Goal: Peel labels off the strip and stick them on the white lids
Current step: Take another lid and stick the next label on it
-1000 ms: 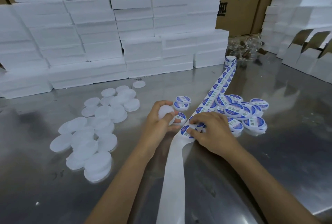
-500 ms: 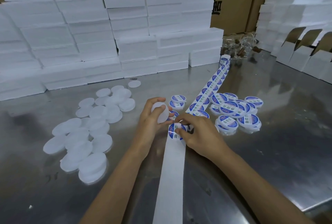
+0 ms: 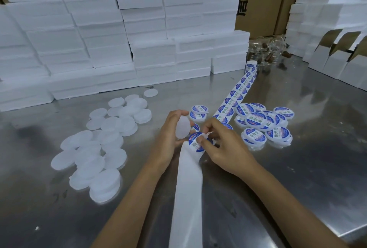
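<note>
Head view: left hand (image 3: 168, 134) still grips a lid (image 3: 182, 128), right hand (image 3: 220, 146) now pinching a lifted label (image 3: 198, 142).

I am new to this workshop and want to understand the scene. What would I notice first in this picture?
At the centre, the left hand holds a plain white lid while the right hand pinches a blue label at the strip. Plain lids lie at left, labelled lids at right, with stacked white foam blocks behind.
</note>
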Tool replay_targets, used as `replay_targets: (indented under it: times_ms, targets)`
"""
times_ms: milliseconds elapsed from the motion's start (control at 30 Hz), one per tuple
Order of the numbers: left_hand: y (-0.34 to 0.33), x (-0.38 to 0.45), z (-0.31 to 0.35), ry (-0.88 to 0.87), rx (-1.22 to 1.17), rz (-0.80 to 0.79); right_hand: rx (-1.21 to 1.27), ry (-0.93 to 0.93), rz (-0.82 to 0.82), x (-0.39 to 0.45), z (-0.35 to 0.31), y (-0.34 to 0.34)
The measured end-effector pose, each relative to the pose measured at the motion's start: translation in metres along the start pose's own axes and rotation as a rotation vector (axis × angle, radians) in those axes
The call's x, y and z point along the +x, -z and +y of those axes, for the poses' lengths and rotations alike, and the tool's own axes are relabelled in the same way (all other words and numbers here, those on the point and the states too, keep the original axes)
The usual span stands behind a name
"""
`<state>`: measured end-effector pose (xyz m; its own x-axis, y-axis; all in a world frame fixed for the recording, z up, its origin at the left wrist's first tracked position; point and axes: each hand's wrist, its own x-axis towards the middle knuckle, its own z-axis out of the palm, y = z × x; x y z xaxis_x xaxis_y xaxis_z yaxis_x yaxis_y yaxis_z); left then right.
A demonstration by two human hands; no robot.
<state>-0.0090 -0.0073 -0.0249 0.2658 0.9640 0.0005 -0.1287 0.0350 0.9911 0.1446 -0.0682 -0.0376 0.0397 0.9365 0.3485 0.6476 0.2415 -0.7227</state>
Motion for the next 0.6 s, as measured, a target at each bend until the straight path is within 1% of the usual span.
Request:
replay_targets:
  times_ms: [133,233,300,400,467,533,600]
  targets:
    - [0.0,-0.003,0.002,0.037,-0.026,-0.005,0.249,-0.044,0.101,0.001,-0.008,0.004]
    - [0.002,-0.001,0.003,0.027,-0.052,0.002,0.507,-0.126,0.217,0.006,-0.013,0.012]
    - [0.002,-0.001,0.005,0.051,-0.128,0.016,0.656,-0.183,0.24,0.009,-0.017,0.017]
    - [0.001,-0.002,0.01,0.1,-0.371,0.034,0.729,-0.219,0.182,0.017,-0.027,0.016]
    - [0.002,-0.003,0.011,0.133,-0.48,0.008,0.751,-0.218,0.128,0.023,-0.035,0.009]
    - [0.004,-0.005,0.011,0.166,-0.53,-0.043,0.71,-0.218,0.092,0.028,-0.039,0.0]
    - [0.004,-0.005,0.011,0.179,-0.524,-0.072,0.669,-0.229,0.092,0.029,-0.04,-0.008]
